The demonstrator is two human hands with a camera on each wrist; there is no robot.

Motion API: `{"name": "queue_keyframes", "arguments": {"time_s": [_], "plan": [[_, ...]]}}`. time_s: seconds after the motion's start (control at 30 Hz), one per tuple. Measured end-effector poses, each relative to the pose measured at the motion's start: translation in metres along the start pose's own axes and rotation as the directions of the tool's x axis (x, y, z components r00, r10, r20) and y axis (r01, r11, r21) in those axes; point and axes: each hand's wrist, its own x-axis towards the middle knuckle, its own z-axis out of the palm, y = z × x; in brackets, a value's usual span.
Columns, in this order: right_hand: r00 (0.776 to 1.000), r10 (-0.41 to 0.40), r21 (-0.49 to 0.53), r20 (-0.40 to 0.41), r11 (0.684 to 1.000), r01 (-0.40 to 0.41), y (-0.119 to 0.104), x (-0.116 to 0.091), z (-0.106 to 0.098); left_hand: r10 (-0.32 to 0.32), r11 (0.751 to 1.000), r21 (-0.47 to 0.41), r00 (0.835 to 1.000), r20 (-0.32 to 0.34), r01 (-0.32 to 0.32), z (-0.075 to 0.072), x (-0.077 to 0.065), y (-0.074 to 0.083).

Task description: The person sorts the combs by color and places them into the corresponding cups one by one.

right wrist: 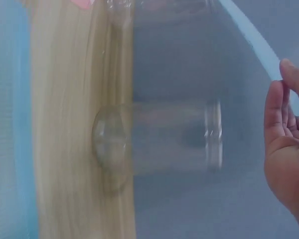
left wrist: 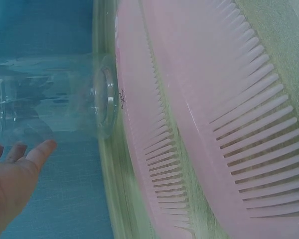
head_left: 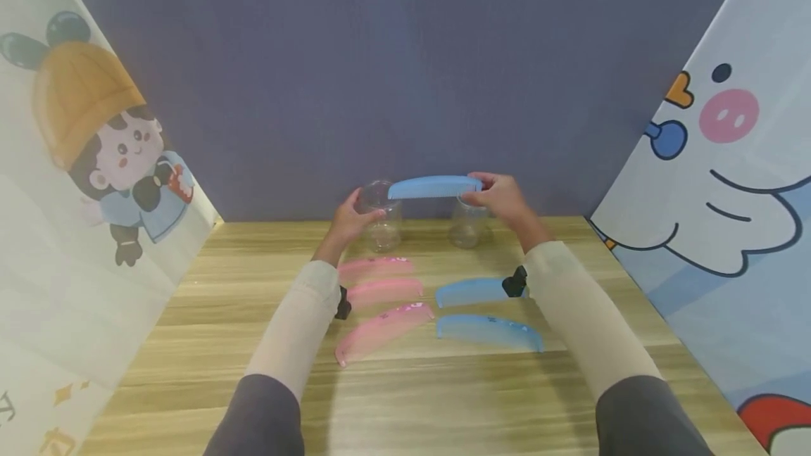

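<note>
My left hand point(head_left: 347, 225) holds the left clear plastic jar point(head_left: 385, 236) by its side, thumb across the front. In the left wrist view, fingertips point(left wrist: 44, 149) lie against the jar wall. My right hand point(head_left: 503, 199) pinches one end of a light blue comb point(head_left: 434, 187) between thumb and fingers. The comb is raised level, teeth down, its free end overlapping the left jar's mouth in the head view. Below the right hand stands a second clear jar point(right wrist: 164, 139), upright and apart from the fingers in the right wrist view.
Three pink combs point(head_left: 385, 292) lie on the wooden table point(head_left: 405, 407) at the left, in front of the jars. Two blue combs point(head_left: 488, 329) lie at the right, one partly behind the right wrist's black camera point(head_left: 514, 282). A dark grey panel point(head_left: 405, 76) rises behind the table.
</note>
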Motion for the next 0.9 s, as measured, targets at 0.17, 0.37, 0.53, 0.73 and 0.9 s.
{"name": "queue_keyframes", "arguments": {"time_s": [0.17,0.37,0.53,0.73,0.9], "plan": [[0.998,-0.053,-0.014,-0.019,0.998,0.053,-0.013,0.004,0.013,0.0,1.0,-0.004,1.0,0.005,0.0,0.0,-0.001,0.001],[0.995,-0.095,-0.01,-0.013,0.995,0.095,-0.017,0.01,0.022,-0.01,1.0,-0.004,1.0,0.005,0.01,0.001,-0.001,0.002],[0.992,-0.126,0.009,-0.027,0.992,0.126,-0.02,0.014,0.028,-0.01,1.0,-0.009,1.0,0.013,0.01,0.0,0.0,0.003],[0.985,-0.172,0.096,-0.031,0.98,0.174,-0.029,0.015,0.042,-0.028,1.0,-0.012,0.999,0.016,0.029,0.0,-0.004,0.005],[0.979,-0.201,0.231,-0.035,0.951,0.204,-0.034,0.019,0.054,-0.033,0.999,-0.004,0.999,0.008,0.033,0.0,-0.007,0.005]]}}
